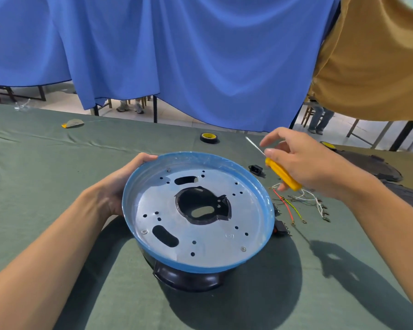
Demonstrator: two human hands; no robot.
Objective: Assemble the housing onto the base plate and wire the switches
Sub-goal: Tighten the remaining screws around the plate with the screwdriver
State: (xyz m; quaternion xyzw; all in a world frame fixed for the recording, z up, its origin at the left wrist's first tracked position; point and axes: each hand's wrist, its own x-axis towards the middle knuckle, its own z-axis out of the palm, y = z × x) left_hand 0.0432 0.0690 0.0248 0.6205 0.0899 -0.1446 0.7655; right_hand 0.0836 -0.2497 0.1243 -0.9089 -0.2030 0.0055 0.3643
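A round metal base plate (pixel 208 236) with a blue rim, several holes and three screws sits tilted on a black plastic housing (pixel 188 279) at the table's middle. My left hand (pixel 122 184) grips the plate's left rim, thumb over the edge. My right hand (pixel 305 163) holds a yellow-handled screwdriver (pixel 283 175) above the table to the right of the plate, shaft pointing up and left. Loose red, yellow-green and white wires (pixel 296 203) lie on the cloth under that hand. A black rocker switch (pixel 281 228) pokes out at the plate's right edge.
A green cloth covers the table (pixel 45 175). A black power socket (pixel 255 169) lies beside the plate, a tape roll (pixel 209 138) behind it. Dark round parts (pixel 372 167) sit far right. A blue curtain hangs behind; a person in a tan shirt stands at the upper right.
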